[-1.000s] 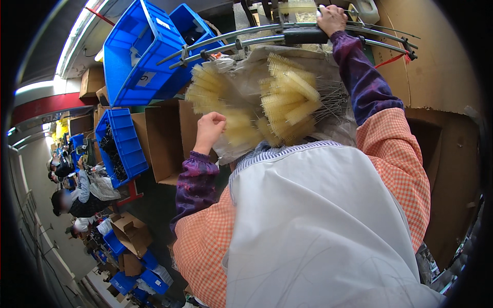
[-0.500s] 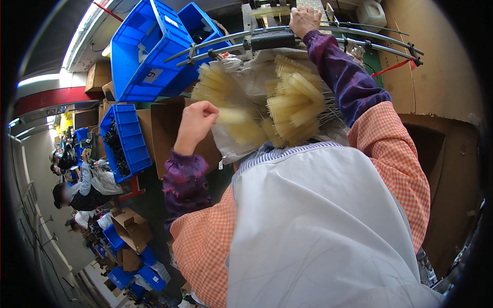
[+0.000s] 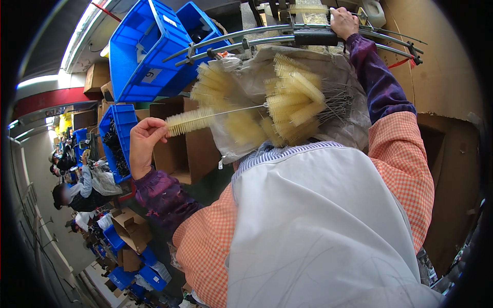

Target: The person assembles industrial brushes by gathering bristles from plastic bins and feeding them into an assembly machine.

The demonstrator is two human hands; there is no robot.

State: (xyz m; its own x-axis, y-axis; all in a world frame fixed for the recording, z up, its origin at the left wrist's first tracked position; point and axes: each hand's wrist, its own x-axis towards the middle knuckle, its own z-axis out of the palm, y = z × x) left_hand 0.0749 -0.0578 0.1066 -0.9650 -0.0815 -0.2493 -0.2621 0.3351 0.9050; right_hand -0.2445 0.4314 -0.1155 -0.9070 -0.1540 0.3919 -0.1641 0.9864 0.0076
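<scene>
At the left, my left hand [image 3: 148, 142] pinches the bristle end of a pale yellow wire-stemmed brush [image 3: 191, 121]. The brush lies sideways, its bare twisted stem reaching right to a small loop over the brush pile. My right hand [image 3: 344, 23] is up at the machine [image 3: 321, 20], fingers curled at the right end of another yellow brush [image 3: 308, 9]; what exactly they grip is hidden. Between my arms, a pile of yellow brushes [image 3: 295, 102] with wire stems pointing right rests on a grey-white cloth [image 3: 349, 77]. More brushes [image 3: 211, 84] lie at its left.
Curved metal rails [image 3: 231, 47] cross in front of the machine. Blue crates [image 3: 149, 51] stand at the upper left, with another holding dark items [image 3: 134, 141]. An open cardboard box [image 3: 192, 154] sits below my left hand. Other people [image 3: 77, 192] work far left.
My left hand has moved left and down, drawing the brush out from the pile. My right hand has shifted right along the machine, the black sleeve on the rails moving right too.
</scene>
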